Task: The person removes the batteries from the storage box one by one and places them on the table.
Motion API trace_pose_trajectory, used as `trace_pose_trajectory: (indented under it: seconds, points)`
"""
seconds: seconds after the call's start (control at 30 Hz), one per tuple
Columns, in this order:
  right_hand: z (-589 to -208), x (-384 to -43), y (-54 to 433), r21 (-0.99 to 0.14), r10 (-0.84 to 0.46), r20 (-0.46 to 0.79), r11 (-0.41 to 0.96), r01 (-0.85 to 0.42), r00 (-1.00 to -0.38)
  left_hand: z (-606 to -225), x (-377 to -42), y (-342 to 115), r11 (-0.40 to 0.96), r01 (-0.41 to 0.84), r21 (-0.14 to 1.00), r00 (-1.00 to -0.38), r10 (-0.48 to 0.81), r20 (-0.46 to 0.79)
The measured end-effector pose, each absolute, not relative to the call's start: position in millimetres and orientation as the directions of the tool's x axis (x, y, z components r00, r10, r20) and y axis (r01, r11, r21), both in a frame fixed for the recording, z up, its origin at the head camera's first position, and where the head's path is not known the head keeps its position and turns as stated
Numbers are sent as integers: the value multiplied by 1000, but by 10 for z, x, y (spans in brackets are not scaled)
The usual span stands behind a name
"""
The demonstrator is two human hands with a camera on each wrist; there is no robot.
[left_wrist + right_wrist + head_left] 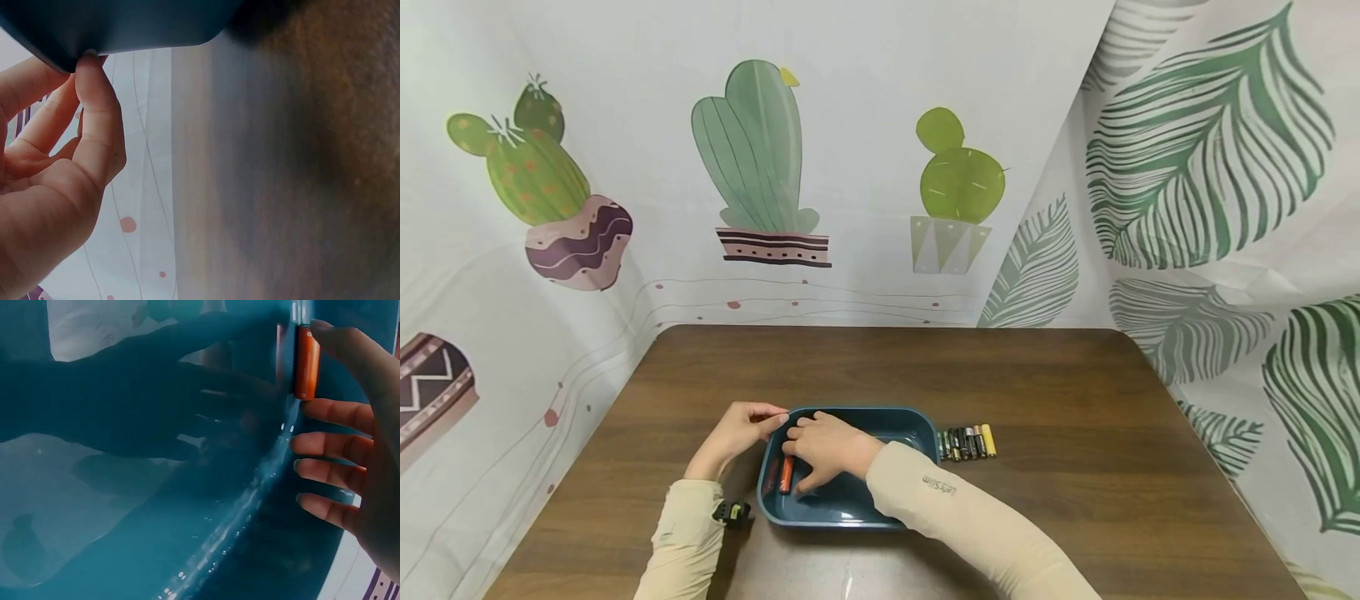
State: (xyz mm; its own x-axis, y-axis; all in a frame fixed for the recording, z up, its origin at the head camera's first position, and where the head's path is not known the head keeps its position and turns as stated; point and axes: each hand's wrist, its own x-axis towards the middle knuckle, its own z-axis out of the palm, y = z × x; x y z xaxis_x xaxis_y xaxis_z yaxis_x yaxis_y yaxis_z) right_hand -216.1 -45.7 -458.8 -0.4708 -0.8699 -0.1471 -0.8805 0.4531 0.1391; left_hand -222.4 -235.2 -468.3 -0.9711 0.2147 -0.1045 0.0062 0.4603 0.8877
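Note:
A dark blue tray (842, 523) with rounded corners and a glossy inside sits on the table. My left hand (741, 433) pinches its far left corner; in the left wrist view the thumb (94, 94) presses the edge from one side, fingers from the other. Inside the tray, my right hand (826, 450) reaches down at the left end. Between its thumb and index finger is an orange battery (306, 362), thumb tip at one end, index fingertip at the other. The other fingers (325, 474) are slightly bent beside it, holding nothing.
Several batteries (972, 443), mostly dark with a yellow one at the end, stand in a row just right of the tray. The brown wooden table (1075, 383) reaches back to a wall cloth (865, 167) printed with cacti and leaves.

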Motion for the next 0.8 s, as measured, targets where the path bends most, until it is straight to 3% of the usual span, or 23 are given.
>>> trace_pose_trajectory:
  seconds: [0.8]
  points:
    - [-4758, -2210, -529, 192, -885, -55, 444, -875, -462, -4682, -2227, -2347, 457, -2, 890, -972, 207, -108]
